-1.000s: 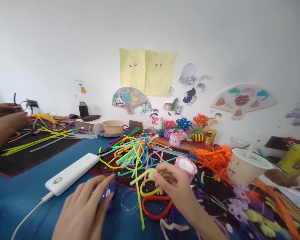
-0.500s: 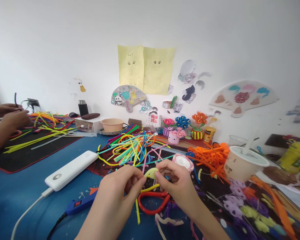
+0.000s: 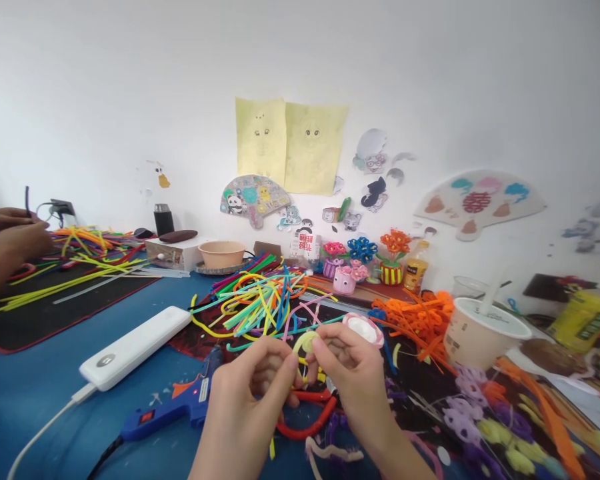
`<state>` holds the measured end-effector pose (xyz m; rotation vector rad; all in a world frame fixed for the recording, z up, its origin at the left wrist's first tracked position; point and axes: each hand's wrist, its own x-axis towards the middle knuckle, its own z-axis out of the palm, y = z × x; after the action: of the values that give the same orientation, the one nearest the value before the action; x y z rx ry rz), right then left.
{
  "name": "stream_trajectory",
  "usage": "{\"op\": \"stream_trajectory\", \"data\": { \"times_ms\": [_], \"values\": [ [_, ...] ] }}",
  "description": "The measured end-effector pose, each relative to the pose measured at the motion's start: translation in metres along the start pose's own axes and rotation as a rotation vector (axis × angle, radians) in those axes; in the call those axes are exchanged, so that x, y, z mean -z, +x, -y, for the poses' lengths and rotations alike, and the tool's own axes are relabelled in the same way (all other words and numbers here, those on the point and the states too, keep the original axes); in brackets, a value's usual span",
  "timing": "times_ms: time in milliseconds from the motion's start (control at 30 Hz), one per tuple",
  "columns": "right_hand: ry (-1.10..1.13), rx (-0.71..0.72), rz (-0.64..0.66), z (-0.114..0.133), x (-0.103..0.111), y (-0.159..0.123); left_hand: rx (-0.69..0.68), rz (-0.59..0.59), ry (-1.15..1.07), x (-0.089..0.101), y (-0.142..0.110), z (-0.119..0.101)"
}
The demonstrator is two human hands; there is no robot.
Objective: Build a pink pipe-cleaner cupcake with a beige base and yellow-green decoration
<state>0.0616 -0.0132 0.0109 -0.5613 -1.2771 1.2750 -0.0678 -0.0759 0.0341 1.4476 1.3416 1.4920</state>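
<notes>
Worn on the head, one camera looks forward and down over the table to the white wall, the left hand and right hand close before it

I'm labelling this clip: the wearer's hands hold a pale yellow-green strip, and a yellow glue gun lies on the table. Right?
No: the glue gun on the table is blue in the head view; the left hand and right hand do hold the pale strip.
</notes>
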Motion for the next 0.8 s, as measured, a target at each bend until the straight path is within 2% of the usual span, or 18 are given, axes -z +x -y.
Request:
{"op": "stream_trajectory", "data": {
  "times_ms": [133,300,467,600,800],
  "values": [
    [0.02,0.014,-0.04,-0.002,-0.001,0.001,0.049,-0.058,-0.18,-0.011,-0.001,0.009],
    [0.055,0.007,-0.115,-0.01,0.002,0.0,0.026,-0.115,-0.279,-0.024,0.0,0.015],
    [0.102,-0.012,-0.083,-0.015,0.007,0.003,0.047,-0.234,-0.357,-0.035,0.0,0.009],
    [0.05,0.113,-0.093,-0.015,0.009,0.006,0.04,-0.211,-0.368,-0.036,0.001,0.01],
    [0.055,0.084,-0.165,-0.014,0.006,0.0,0.014,-0.199,-0.411,-0.043,0.002,0.018]
  ]
}}
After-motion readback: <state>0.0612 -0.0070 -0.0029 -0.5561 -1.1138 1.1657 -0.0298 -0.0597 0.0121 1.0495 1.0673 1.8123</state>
